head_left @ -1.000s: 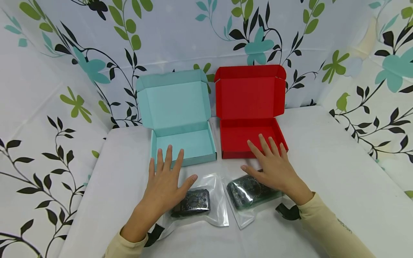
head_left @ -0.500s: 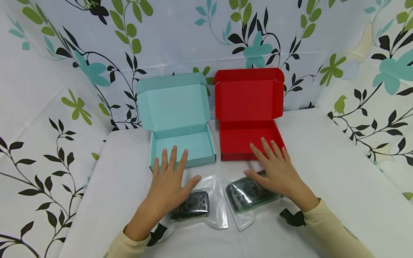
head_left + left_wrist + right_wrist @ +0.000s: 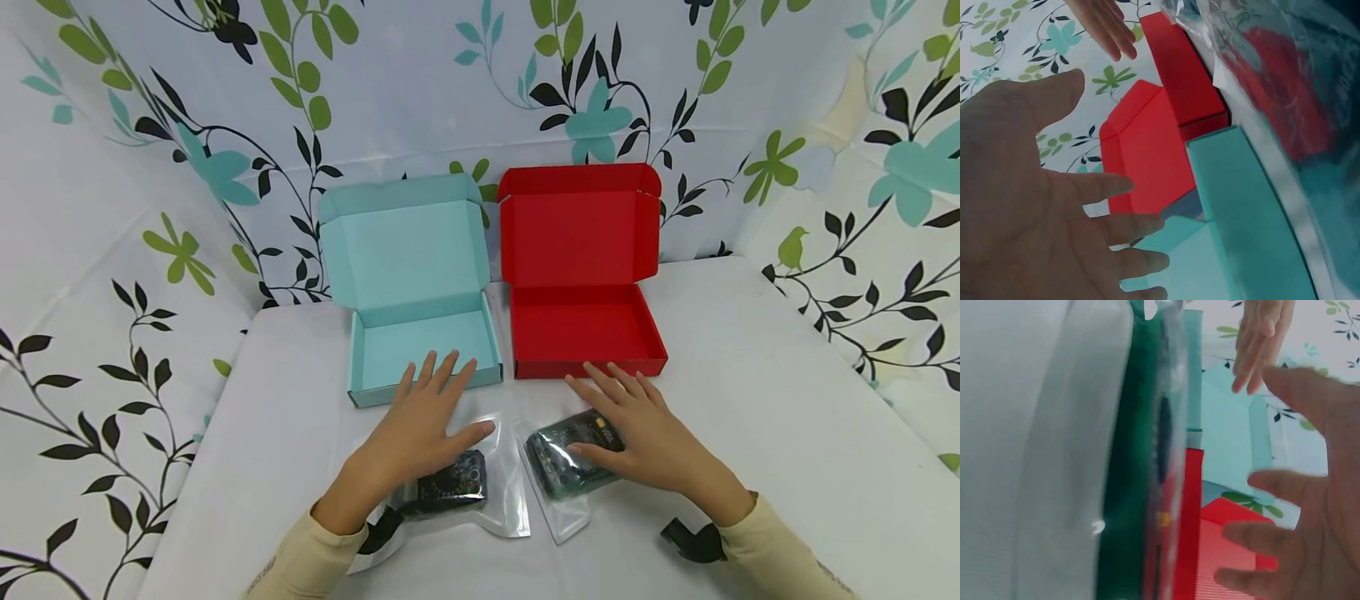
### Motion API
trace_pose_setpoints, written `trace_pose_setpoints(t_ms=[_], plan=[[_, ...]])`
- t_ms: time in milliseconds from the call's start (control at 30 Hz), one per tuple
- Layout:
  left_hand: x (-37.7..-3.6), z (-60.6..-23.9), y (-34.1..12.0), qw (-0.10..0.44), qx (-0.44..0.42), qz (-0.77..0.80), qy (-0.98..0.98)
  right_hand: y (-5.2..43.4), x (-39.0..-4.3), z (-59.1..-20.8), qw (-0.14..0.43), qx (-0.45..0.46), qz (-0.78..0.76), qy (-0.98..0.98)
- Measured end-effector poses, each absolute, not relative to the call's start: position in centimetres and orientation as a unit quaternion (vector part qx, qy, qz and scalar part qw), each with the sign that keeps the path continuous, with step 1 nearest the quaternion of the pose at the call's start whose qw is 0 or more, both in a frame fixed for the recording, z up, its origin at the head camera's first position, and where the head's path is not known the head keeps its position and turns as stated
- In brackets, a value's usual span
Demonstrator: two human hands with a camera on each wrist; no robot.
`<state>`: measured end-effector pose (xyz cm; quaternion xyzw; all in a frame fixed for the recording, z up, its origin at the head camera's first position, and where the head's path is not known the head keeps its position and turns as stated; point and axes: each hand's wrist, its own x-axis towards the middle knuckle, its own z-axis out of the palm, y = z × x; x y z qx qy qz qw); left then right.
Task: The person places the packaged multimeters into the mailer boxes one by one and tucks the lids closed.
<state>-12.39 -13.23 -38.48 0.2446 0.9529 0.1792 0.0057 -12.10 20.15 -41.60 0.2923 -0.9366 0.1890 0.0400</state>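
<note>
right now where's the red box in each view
Head: the red box stands right of centre, lid up, beyond the right hand.
Left wrist: it fills the upper middle, past the left hand.
Right wrist: only a red strip and corner at the bottom centre.
Shared landmark: the teal box right beside it.

No text, label, brand or number can be read anywhere; the marks on the two bagged devices are too small to read.
</note>
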Motion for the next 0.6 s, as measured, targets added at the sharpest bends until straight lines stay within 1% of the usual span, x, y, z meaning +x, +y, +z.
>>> trace_pose_setpoints(t_ms=[67, 167, 600], plan=[[-13.0, -38.8, -12.8, 0.029, 0.258, 0.184, 0.948, 20.3, -11.9, -41.9, 0.024, 0.306, 0.195, -0.932], [-13.8, -39.0, -11.9, 0.048, 0.273, 0.192, 0.942, 20.5, -11.9, -42.3, 0.009, 0.324, 0.199, -0.925], [-17.4, -39.1, -8.3, 0.080, 0.332, 0.178, 0.923, 21.7, -11.8, -43.3, -0.021, 0.371, 0.217, -0.903]])
